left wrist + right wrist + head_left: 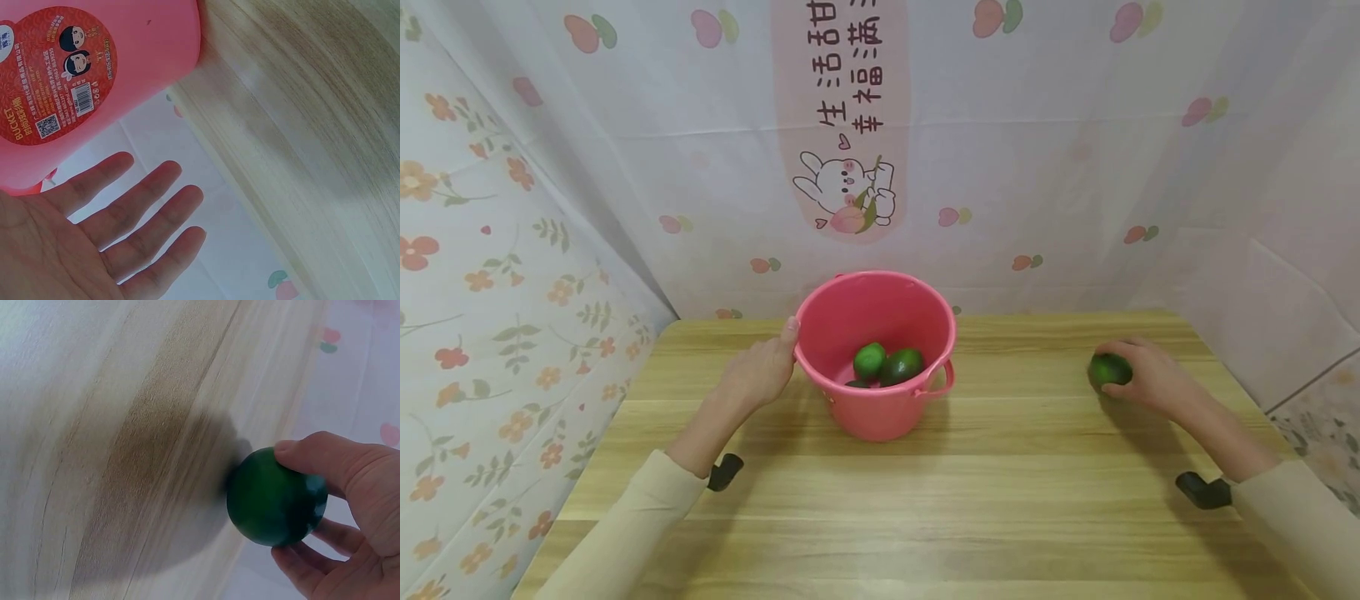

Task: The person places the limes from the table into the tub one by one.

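A pink bucket [876,417] stands on the table, with several green, avocado-like fruits [901,367] inside; one is mostly hidden by the near wall. My left hand [760,371] is at the bucket's left side, its thumb against the rim. The left wrist view shows that hand's fingers [128,215] straight and spread below the bucket's labelled wall [144,56]. Far to the right, my right hand [1150,379] grips a round, glossy dark green fruit [269,500] between thumb and fingers. Whether this fruit touches the table cannot be told.
The wooden table [1000,500] reaches back to a white printed curtain [1037,167]. A floral curtain [512,292] hangs along the left side. The bucket's pink handle [942,385] hangs at its right. Black wrist devices [1204,490] sit under both forearms.
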{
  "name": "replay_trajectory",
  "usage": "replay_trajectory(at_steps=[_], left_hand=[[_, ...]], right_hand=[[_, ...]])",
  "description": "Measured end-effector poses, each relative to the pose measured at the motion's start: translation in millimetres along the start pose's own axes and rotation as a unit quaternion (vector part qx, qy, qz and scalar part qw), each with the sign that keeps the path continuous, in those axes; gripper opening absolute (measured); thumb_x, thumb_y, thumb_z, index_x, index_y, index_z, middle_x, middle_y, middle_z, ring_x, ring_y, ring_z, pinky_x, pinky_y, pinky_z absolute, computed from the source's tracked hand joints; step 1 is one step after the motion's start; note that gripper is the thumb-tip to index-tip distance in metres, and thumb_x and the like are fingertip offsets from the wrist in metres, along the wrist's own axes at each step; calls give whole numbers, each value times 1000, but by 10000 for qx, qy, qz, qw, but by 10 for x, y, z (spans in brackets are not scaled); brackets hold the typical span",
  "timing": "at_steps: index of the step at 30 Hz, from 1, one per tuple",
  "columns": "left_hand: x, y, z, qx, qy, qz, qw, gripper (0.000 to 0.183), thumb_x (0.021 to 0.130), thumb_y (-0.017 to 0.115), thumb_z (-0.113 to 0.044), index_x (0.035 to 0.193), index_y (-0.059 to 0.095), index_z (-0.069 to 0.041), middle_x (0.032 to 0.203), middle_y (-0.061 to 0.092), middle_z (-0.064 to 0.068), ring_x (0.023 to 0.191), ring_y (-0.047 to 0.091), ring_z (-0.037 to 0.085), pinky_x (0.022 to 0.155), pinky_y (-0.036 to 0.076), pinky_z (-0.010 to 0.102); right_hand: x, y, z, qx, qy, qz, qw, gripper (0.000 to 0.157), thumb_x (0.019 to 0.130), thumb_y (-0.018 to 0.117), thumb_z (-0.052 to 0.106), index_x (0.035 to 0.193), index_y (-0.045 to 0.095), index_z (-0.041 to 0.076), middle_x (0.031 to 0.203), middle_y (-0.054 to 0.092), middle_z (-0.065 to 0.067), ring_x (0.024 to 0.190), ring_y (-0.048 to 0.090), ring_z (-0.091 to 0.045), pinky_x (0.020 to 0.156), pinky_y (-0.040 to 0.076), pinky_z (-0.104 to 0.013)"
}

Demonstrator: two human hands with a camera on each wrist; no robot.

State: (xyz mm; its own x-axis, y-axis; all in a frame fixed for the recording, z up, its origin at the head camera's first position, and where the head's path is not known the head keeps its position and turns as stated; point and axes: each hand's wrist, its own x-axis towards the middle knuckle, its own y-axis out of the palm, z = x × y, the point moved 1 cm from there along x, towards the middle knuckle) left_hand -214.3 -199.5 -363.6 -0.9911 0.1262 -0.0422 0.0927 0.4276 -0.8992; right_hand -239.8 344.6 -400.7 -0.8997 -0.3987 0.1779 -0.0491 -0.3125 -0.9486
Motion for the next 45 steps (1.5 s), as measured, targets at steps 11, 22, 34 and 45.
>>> replay_trajectory(at_steps=[11,22,34,45], left_hand=[[-6,-8,-8,101,-119,54,9999,84,90,-5,-64,98,60,-12,75,53,7,71,52,26,55,39,41],[-1,-9,-16,12,17,1,10000,78,93,-3,-61,97,60,-14,73,53,6,70,52,25,54,38,40],[-18,-10,-20,65,172,-80,9998,77,94,-3,-59,94,60,-13,74,53,5,70,52,23,54,39,39],[-20,-1,-16,23,175,-66,9998,76,95,-1,-58,97,60,-12,72,51,5,69,51,24,54,38,39]], right_hand=[[28,41,-56,0,-123,-23,9999,55,64,82,6,113,59,0,111,51,-29,97,50,-45,72,42,-57],[17,38,15,66,-297,-311,9991,55,66,82,8,116,59,3,113,52,-24,97,50,-42,72,41,-56],[11,28,132,86,-527,-435,9976,56,68,79,6,120,57,5,116,51,-19,96,51,-36,69,44,-52],[-4,5,234,176,-755,-590,9952,57,66,80,5,118,58,3,116,52,-18,96,52,-34,69,45,-49]])
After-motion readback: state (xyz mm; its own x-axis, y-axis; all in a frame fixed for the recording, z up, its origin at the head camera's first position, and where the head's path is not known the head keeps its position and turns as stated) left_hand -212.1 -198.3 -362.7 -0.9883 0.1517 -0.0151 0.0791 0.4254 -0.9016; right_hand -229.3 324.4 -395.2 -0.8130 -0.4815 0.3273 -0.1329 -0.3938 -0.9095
